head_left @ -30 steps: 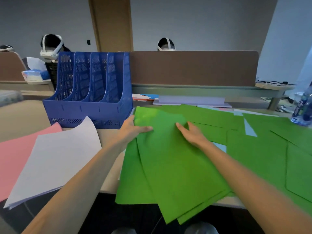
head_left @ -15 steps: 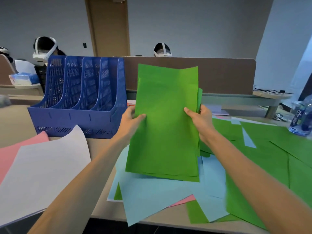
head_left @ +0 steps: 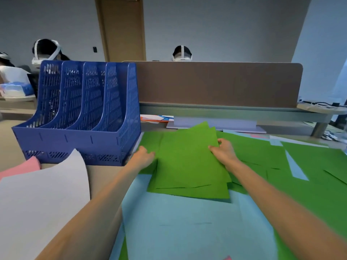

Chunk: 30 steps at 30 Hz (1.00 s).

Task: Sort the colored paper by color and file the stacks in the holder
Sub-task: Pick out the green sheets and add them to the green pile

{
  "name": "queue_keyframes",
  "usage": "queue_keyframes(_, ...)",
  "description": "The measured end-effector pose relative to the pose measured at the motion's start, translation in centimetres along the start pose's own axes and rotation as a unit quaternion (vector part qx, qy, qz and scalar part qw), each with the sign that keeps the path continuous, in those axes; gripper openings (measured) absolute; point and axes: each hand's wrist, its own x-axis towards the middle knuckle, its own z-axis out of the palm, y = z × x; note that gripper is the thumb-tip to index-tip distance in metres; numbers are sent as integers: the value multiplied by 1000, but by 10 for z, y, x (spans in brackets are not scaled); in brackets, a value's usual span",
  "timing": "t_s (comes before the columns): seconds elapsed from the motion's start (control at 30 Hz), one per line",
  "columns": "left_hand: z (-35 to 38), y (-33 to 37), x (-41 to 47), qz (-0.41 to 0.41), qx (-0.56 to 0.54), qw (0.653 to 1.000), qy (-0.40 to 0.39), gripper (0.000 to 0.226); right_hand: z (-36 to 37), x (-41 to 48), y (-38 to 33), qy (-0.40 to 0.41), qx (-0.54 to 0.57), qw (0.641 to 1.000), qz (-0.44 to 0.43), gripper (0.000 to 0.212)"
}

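Observation:
A stack of green paper (head_left: 187, 162) lies tilted on the desk, fanned at its far corners. My left hand (head_left: 143, 156) grips its left edge and my right hand (head_left: 223, 152) grips its right edge, thumbs on top. Light blue sheets (head_left: 187, 222) lie under and in front of the stack. More green sheets (head_left: 309, 166) spread to the right. The blue four-slot file holder (head_left: 80, 117) stands at the back left, its slots holding nothing I can see. A white stack (head_left: 41, 199) lies over a pink stack (head_left: 24, 167) at the near left.
A brown desk divider (head_left: 216, 83) runs along the back, with a lilac stack (head_left: 216, 123) and an orange and blue item (head_left: 155, 118) at its foot. Two people sit behind the divider and holder. A tissue pack (head_left: 15, 90) rests on the far left desk.
The green stack was lifted upright between both hands half a second ago; now it is lowered flat onto the desk over the blue sheets, both hands still holding its edges.

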Motion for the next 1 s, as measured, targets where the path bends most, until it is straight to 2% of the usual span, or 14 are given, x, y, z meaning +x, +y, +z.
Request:
queue_keyframes(0.1, -2, -4, 14, -25, 60, 998, 23, 74, 14, 7, -2, 6, -153, 987, -37, 47)
queue_keyframes(0.23, 5, -1, 17, -34, 70, 994, 74, 72, 34, 6, 9, -6, -297, 952, -76, 56)
queue_keyframes(0.33, 3, -1, 23, -12, 2, 994, 107, 62, 43, 10, 13, -25, -357, 928, -108, 57)
queue_keyframes(0.43, -6, -4, 28, -10, -53, 992, 114, 56, 46, 14, 16, -49, -389, 912, -118, 58)
queue_keyframes(0.63, -10, -6, 28, -14, -38, 992, 122, 53, 50, 13, 19, -64, -400, 904, -139, 60)
queue_keyframes(0.77, -10, -5, 28, -18, -34, 992, 117, 56, 40, 17, 10, -46, -280, 945, -161, 52)
queue_keyframes(0.83, -10, -4, 27, -26, -26, 995, 98, 60, 26, 27, 10, -26, -275, 952, -133, 55)
queue_keyframes(0.93, -8, -3, 27, -36, -15, 997, 65, 71, 7, 36, 26, -84, -399, 912, -33, 69)
queue_keyframes(1.0, -6, -4, 28, -35, -21, 997, 62, 73, 2, 34, 36, -125, -449, 884, -3, 75)
